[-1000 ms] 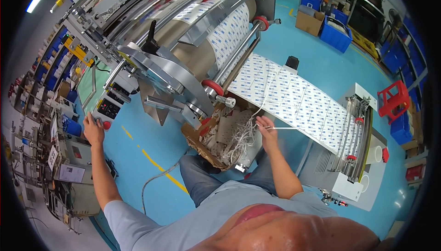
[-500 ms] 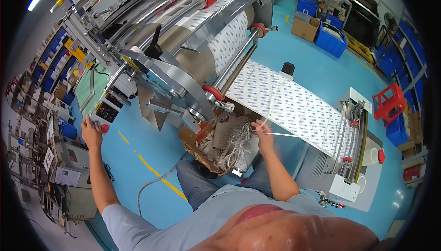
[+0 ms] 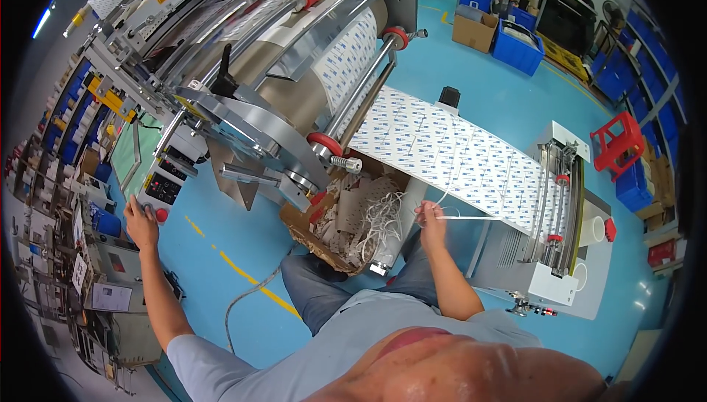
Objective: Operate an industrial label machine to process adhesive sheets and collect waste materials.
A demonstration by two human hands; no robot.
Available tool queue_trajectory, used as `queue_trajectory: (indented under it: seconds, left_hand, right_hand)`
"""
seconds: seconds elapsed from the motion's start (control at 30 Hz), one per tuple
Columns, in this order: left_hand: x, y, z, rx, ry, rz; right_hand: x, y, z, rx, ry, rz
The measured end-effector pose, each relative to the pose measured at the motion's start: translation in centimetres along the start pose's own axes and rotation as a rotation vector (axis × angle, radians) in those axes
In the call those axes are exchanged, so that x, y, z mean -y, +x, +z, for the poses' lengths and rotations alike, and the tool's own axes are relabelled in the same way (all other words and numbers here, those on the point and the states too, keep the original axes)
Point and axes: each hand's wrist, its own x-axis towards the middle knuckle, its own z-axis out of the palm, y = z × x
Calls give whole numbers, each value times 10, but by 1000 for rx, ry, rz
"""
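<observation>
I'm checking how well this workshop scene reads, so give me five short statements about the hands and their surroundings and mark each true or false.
1. The right hand holds a thin white strip. True.
2. A cardboard box contains tangled white strips. True.
3. The left hand is inside that box. False: it is beside the control panel, at the picture's left.
4. The wide white sheet has blue print on it. True.
5. The plastic stool at the right is blue. False: it is red.
</observation>
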Motion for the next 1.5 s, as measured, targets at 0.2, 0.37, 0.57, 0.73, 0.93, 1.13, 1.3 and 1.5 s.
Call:
queue_trajectory:
  seconds: [0.2, 0.37, 0.57, 0.73, 0.93, 1.13, 1.3, 1.5]
  left_hand:
    - [14, 4, 8, 61, -6, 66]
    - [24, 11, 23, 99, 113, 25]
    - [46, 14, 42, 51, 214, 146]
    - [55, 16, 50, 128, 250, 6]
    - [55, 19, 48, 95, 216, 66]
    - [40, 17, 36, 102, 211, 24]
    - [35, 16, 28, 123, 118, 2]
    - [28, 14, 23, 133, 35, -11]
  right_hand:
    - [-4, -8, -7, -56, 110, -37]
    - [-11, -16, -19, 40, 91, -114]
    - [-12, -40, -3, 225, 3, 11]
    - [-11, -51, -1, 255, -197, -53]
    - [-10, -60, 21, 476, -392, -83]
    - [-21, -47, 61, 604, -324, -271]
    - [-37, -30, 86, 618, -425, -149]
    - [-47, -28, 94, 697, -469, -83]
